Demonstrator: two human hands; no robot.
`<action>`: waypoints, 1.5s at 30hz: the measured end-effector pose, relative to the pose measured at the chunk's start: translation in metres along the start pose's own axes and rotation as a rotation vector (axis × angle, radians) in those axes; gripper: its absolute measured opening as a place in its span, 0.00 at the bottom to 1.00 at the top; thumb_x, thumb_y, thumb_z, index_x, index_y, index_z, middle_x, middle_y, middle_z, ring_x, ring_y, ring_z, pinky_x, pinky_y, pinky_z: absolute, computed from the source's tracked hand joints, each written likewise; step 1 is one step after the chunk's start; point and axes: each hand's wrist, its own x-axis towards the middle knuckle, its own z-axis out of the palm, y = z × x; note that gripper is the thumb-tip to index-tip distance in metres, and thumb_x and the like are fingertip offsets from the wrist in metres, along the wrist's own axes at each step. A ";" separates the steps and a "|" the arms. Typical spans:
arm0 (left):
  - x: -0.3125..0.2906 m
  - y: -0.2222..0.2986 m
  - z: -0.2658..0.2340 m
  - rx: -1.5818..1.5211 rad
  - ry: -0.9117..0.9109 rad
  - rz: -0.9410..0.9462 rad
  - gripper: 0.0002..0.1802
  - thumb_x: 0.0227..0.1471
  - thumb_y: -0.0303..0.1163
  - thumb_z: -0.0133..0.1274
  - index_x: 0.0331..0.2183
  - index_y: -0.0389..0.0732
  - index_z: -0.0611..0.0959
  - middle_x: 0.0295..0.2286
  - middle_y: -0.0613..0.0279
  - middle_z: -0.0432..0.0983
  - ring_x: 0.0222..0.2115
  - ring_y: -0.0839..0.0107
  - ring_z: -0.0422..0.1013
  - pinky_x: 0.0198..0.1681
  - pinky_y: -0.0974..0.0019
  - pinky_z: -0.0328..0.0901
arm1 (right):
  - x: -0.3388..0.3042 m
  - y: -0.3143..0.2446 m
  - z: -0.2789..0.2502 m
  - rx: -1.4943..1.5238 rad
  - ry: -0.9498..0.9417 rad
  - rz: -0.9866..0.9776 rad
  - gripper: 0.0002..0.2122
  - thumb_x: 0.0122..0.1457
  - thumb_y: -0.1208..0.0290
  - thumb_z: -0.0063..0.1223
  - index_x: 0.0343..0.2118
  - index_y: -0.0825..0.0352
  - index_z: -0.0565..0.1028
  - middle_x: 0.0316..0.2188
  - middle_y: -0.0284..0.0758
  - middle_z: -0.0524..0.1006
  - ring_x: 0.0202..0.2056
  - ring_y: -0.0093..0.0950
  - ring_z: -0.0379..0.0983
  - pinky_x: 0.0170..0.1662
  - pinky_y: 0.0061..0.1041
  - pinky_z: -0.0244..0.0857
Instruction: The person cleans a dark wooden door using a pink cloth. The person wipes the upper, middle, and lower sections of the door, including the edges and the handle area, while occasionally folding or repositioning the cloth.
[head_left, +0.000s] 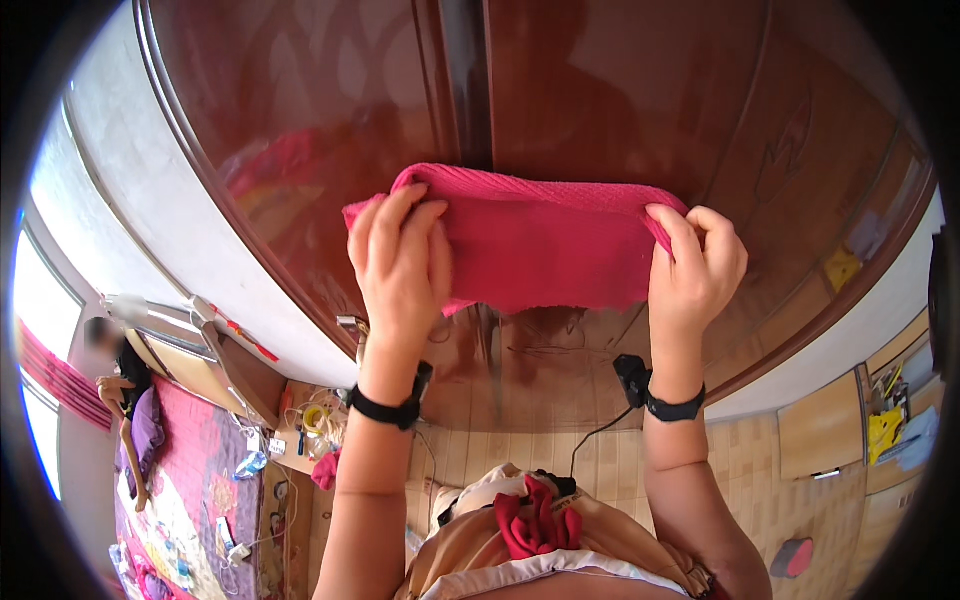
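Observation:
A bright pink cloth (550, 250), thick and towel-like with a folded upper edge, is stretched sideways in front of me. My left hand (400, 245) is closed on its left end, thumb and fingers over the top fold. At the other end, the fingers of my right hand (698, 262) pinch the upper right corner. Behind the cloth stands a glossy reddish-brown wooden wardrobe (620, 90); whether the cloth touches its doors I cannot tell. Each wrist wears a black band with a small device.
To the left, a person (130, 370) sits on a bed with a patterned pink cover (190, 460). A small cluttered table (305, 425) stands beside the bed. At right, an open cabinet (895, 420) holds a yellow item. A red-and-black object (793, 558) lies on the wooden floor (740, 500).

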 end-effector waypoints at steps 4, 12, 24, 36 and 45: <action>-0.020 0.009 0.001 0.208 -0.120 -0.051 0.21 0.43 0.41 0.56 0.41 0.46 0.79 0.48 0.68 0.66 0.50 0.63 0.60 0.57 0.49 0.45 | 0.006 -0.006 -0.024 -0.041 -0.132 0.072 0.14 0.42 0.75 0.58 0.35 0.52 0.79 0.32 0.24 0.70 0.33 0.22 0.66 0.45 0.29 0.52; -0.036 0.012 0.008 0.483 0.067 0.178 0.21 0.38 0.41 0.62 0.38 0.48 0.80 0.49 0.69 0.61 0.54 0.56 0.53 0.55 0.49 0.46 | 0.013 0.008 -0.021 -0.121 -0.137 0.294 0.14 0.45 0.76 0.57 0.37 0.53 0.80 0.21 0.27 0.69 0.21 0.23 0.65 0.27 0.22 0.59; -0.002 0.038 -0.020 -0.075 -0.369 -0.321 0.13 0.46 0.31 0.55 0.35 0.36 0.75 0.18 0.58 0.71 0.17 0.62 0.68 0.19 0.63 0.64 | -0.017 -0.008 -0.017 0.837 -0.062 0.509 0.11 0.55 0.84 0.47 0.40 0.69 0.62 0.49 0.52 0.67 0.42 0.37 0.73 0.40 0.26 0.69; -0.017 0.010 0.034 -0.025 -0.051 -0.112 0.32 0.37 0.62 0.53 0.48 0.69 0.73 0.57 0.58 0.53 0.55 0.31 0.43 0.52 0.28 0.36 | -0.039 -0.020 0.042 -0.041 -0.124 -0.158 0.31 0.52 0.39 0.43 0.54 0.54 0.63 0.61 0.44 0.50 0.60 0.54 0.42 0.57 0.59 0.33; -0.040 -0.084 -0.003 0.167 -0.089 -0.279 0.34 0.40 0.63 0.52 0.46 0.53 0.77 0.59 0.42 0.41 0.57 0.29 0.31 0.54 0.29 0.31 | -0.024 -0.134 0.087 -0.085 -0.140 -0.235 0.31 0.48 0.36 0.44 0.56 0.41 0.61 0.61 0.36 0.50 0.60 0.51 0.43 0.55 0.65 0.30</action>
